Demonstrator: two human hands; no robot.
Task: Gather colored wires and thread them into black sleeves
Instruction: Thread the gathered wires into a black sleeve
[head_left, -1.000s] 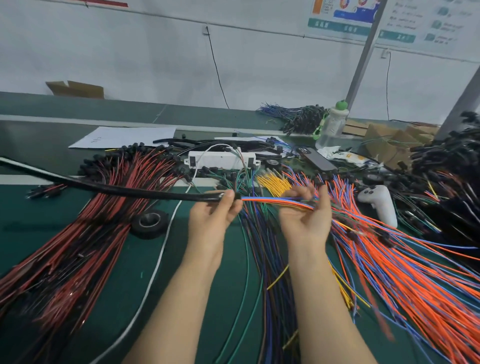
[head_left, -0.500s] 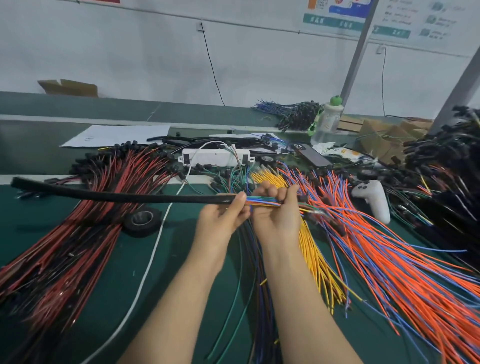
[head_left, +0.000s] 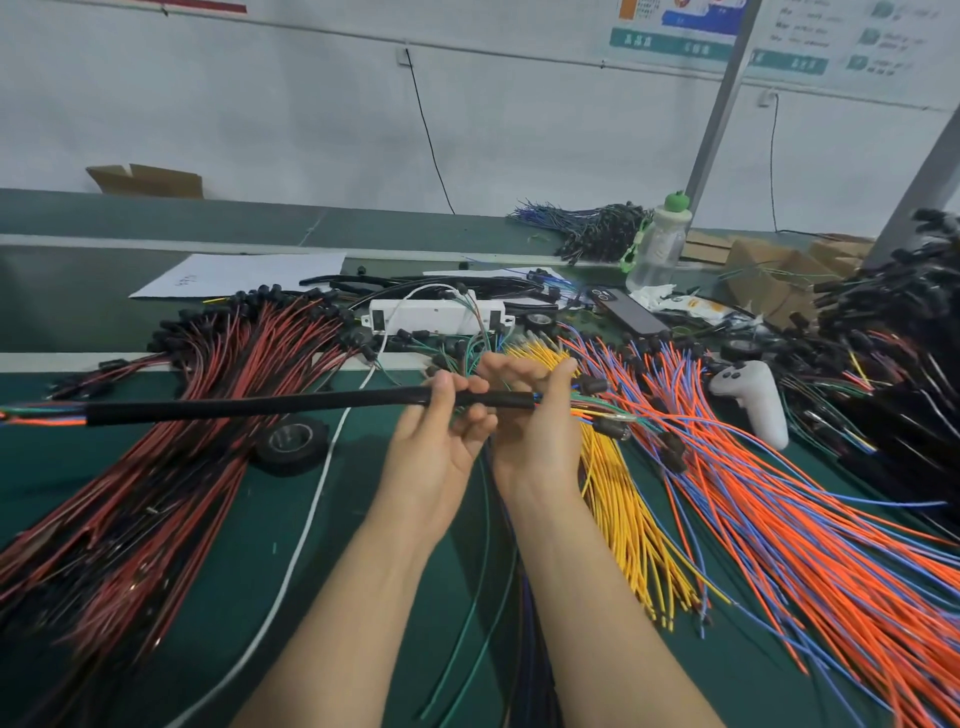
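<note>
You hold the black sleeve (head_left: 260, 405) level above the green mat (head_left: 218, 613), and it reaches from your hands out toward nine o'clock. The colored wires (head_left: 44, 415) are already inside it: a short tuft of orange, green and blue shows at its far nine o'clock mouth, and more wires with small black plugs spill from its three o'clock mouth just past your fingers. Your left hand (head_left: 436, 452) grips the sleeve with the thumb laid over the top and the fingers curled beneath. Your right hand (head_left: 540, 441) sits just beside it at three o'clock, with its fingers wrapped round the sleeve's end. A roll of black tape (head_left: 293, 441) lies on the mat at eight o'clock from your hands, beside the heap of red and black wires (head_left: 171, 483). Yellow wires (head_left: 623, 519) fan out at five o'clock, and orange and blue wires (head_left: 779, 519) at four. A white controller (head_left: 753, 400) rests at three o'clock. At one o'clock stands a clear bottle (head_left: 657, 249) with a green cap; you cannot tell what it holds. An open cardboard box (head_left: 145, 181) sits at eleven o'clock, its inside hidden.
</note>
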